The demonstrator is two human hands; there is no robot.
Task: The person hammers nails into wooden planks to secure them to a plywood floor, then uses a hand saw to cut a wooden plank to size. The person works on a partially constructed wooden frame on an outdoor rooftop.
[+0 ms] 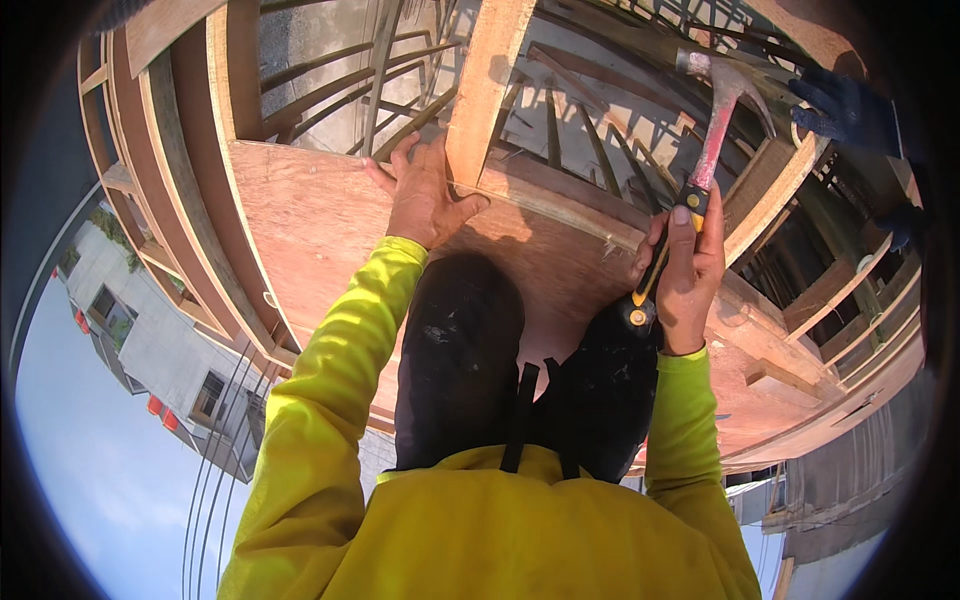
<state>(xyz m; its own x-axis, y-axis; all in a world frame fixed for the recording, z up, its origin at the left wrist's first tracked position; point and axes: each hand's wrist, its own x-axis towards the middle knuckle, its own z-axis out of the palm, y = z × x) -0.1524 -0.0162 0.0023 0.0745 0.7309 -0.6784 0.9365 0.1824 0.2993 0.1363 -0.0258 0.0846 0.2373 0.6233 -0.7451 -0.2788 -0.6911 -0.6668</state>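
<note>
My left hand [425,195] is hooked over the upper edge of a reddish plywood panel [300,195]. Its thumb stretches across the face of the panel, just below the foot of a pale wooden post [488,85], and the fingers lie to the left of that post. A claw hammer [718,135] stands raised in my right hand [690,265], its head up and its claw toward the right. The hammer has a worn red shaft and a black and yellow grip, which my fingers wrap round. My dark-trousered knees [462,340] rest against the plywood.
Beyond the panel, wooden bars [600,150] cross a sunlit grey surface. Dark blue gloves [835,105] of another person show at upper right, near a wooden frame [775,200]. Curved timber framing [165,180] runs along the left, with buildings [180,345] and overhead wires [215,455] beyond.
</note>
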